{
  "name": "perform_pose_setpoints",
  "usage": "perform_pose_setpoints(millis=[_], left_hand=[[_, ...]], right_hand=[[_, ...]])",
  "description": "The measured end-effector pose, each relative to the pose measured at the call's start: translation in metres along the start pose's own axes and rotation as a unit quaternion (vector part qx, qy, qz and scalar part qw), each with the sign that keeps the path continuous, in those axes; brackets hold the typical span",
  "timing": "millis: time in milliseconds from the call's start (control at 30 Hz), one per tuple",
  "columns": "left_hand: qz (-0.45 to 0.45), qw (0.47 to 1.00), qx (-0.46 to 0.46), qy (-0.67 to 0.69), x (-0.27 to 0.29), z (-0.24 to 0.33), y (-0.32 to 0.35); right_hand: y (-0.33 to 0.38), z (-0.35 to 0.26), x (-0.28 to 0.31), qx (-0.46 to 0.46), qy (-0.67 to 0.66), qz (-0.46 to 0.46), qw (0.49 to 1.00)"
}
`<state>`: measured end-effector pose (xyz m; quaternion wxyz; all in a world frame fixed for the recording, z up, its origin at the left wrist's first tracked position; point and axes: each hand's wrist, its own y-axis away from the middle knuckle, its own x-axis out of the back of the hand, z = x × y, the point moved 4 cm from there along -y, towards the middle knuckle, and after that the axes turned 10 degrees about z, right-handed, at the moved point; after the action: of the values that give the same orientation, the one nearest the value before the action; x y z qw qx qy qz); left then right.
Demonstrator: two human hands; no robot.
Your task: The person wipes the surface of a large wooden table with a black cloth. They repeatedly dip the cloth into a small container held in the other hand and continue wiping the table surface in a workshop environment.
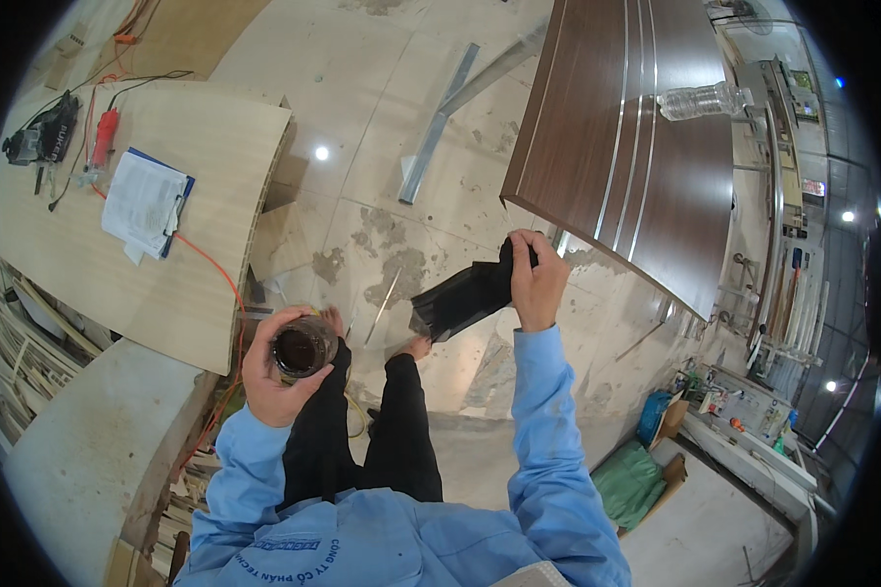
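My left hand [282, 367] grips a small round jar [303, 348] with dark contents, its open mouth facing up toward me. My right hand [535, 278] is raised near the corner of a dark brown panel [597, 157] and pinches a black cloth [463, 297], which hangs down and to the left from my fingers. Both arms wear light blue sleeves. Below the hands I see my black trousers and feet on the stained floor.
A pale plywood board [166, 264] at the left carries a power tool [41, 137], a red tool [104, 137], papers on a clipboard [147, 203] and an orange cable. A plastic bottle [700, 100] lies on the brown panel. Metal strips [440, 122] lie on the floor. A cluttered bench [754, 411] stands at the right.
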<state>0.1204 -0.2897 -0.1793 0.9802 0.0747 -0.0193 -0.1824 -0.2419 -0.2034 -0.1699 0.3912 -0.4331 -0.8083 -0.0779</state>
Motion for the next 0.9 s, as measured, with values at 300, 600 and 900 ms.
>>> perform_pose_setpoints(millis=[300,600,900], left_hand=[[-0.005,1.0,-0.01,-0.007,-0.007,0.004,0.006],[-0.015,1.0,0.012,-0.022,-0.013,0.007,0.008],[-0.034,0.999,0.01,-0.039,-0.016,0.01,0.01]], right_hand=[[-0.007,0.011,-0.005,0.007,-0.015,-0.027,0.999],[-0.005,0.002,0.057,0.033,0.025,0.253,0.966],[-0.041,-0.031,-0.017,0.144,0.082,0.309,0.937]])
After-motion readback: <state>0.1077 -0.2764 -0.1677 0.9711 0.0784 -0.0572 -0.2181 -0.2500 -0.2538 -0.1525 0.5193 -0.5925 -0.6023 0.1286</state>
